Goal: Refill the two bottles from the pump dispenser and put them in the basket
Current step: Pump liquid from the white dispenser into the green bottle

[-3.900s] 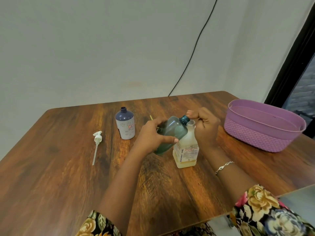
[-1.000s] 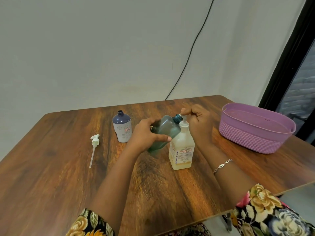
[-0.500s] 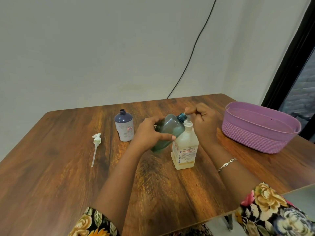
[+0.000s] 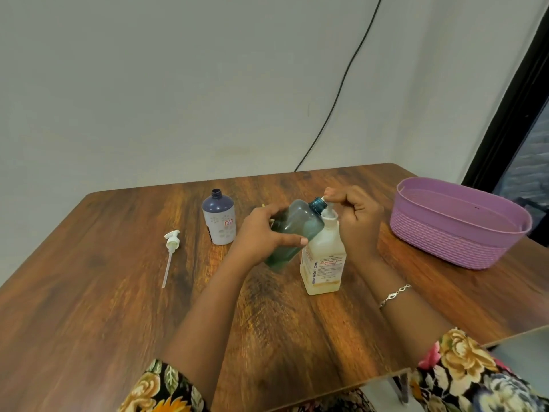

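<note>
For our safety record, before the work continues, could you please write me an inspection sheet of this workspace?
Surface: wooden table, no spill seen.
Job's things: green bottle tilted, neck at the nozzle of the upright pump dispenser; blue bottle upright, uncapped; purple basket at the right, nothing seen inside.
Clutter: loose pump head with its tube, lying flat at the left.
Hands: left hand grips the green bottle; right hand curls over the pump dispenser's top.
Cables: one black cable down the wall behind the table.
Surroundings: plain wall; dark frame at the right.
</note>
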